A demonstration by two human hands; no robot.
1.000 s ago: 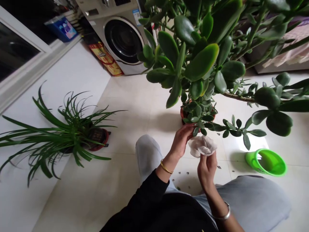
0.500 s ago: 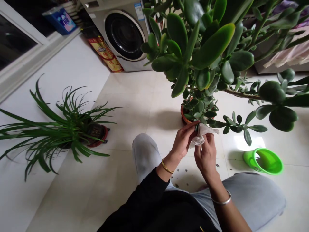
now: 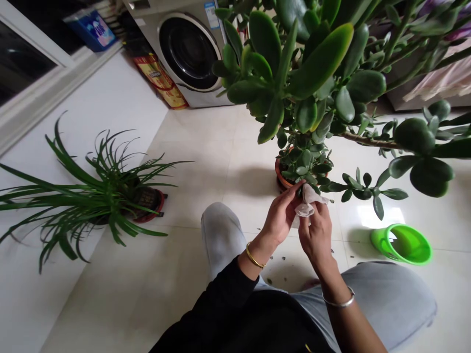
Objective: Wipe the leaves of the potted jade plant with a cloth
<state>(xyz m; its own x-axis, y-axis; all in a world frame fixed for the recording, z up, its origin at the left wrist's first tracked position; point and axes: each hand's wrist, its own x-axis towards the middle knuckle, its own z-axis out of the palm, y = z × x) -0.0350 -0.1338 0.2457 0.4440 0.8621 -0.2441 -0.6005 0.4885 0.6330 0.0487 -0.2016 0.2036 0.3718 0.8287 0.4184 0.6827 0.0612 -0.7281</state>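
A white tissue (image 3: 307, 203) is bunched between my hands, just in front of a jade plant (image 3: 320, 63) with thick, glossy leaves. My right hand (image 3: 316, 233) pinches the tissue from below. My left hand (image 3: 281, 213) reaches up to a small jade leaf (image 3: 300, 189) at the tissue's edge, and its fingers seem closed on it. That leaf is partly hidden. Behind my hands sits the plant's terracotta pot (image 3: 281, 177), its rim mostly covered by low foliage.
A long-leaved plant (image 3: 91, 201) in a dark red pot stands to the left. A green plastic scoop (image 3: 401, 243) lies on its side to the right. Dark leaf bits (image 3: 283, 257) dot the tiled floor (image 3: 198, 127). Behind stands a washing machine (image 3: 189, 54).
The tissue has gone from a loose bunch in my right hand to a tighter fold pressed between both hands at the leaf. My hands have moved closer to the plant.
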